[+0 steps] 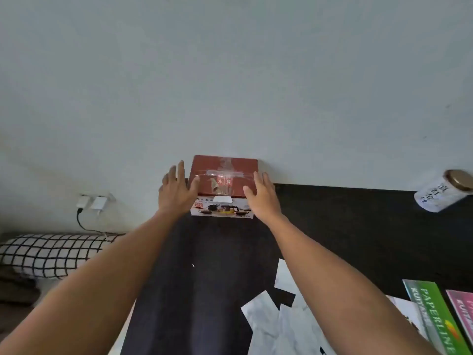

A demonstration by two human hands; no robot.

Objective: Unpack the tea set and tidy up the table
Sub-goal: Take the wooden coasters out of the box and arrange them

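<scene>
Nearest the camera, on the right portion of the dark table (pixel 345 226), lie several loose white sheets of paper (pixel 279 321), overlapping one another at odd angles. Just beside them, at the lower right edge, sit a green paper pack (pixel 432 316) printed "PAPERLINE" and a pink pack (pixel 463 311) cut off by the frame. Off the table to the left, a black-and-white checked cushion (pixel 51 254) lies low against the wall, with two white chargers (pixel 93 203) plugged in above it and a black cable trailing down. Both bare forearms extend forward over the table. At the far edge, against the pale wall (pixel 230 73), stands the tea set box (pixel 225 184) — red-brown on top with a strip of clear tape across the lid, its white front panel printed with a teapot and cups. The box is closed. The left hand (pixel 176 189) is at the box's left side, fingers spread and extended, thumb across the near left corner of the lid. The right hand (pixel 261 194) is at the right side, likewise splayed, thumb over the near right corner. Neither hand is curled into a grasp; whether the palms press the side walls cannot be told from this angle. Well apart to the right, at the table's far edge, a white jar (pixel 440 193) with dark lettering and a gold-coloured lid appears tilted in the wide-angle view.
</scene>
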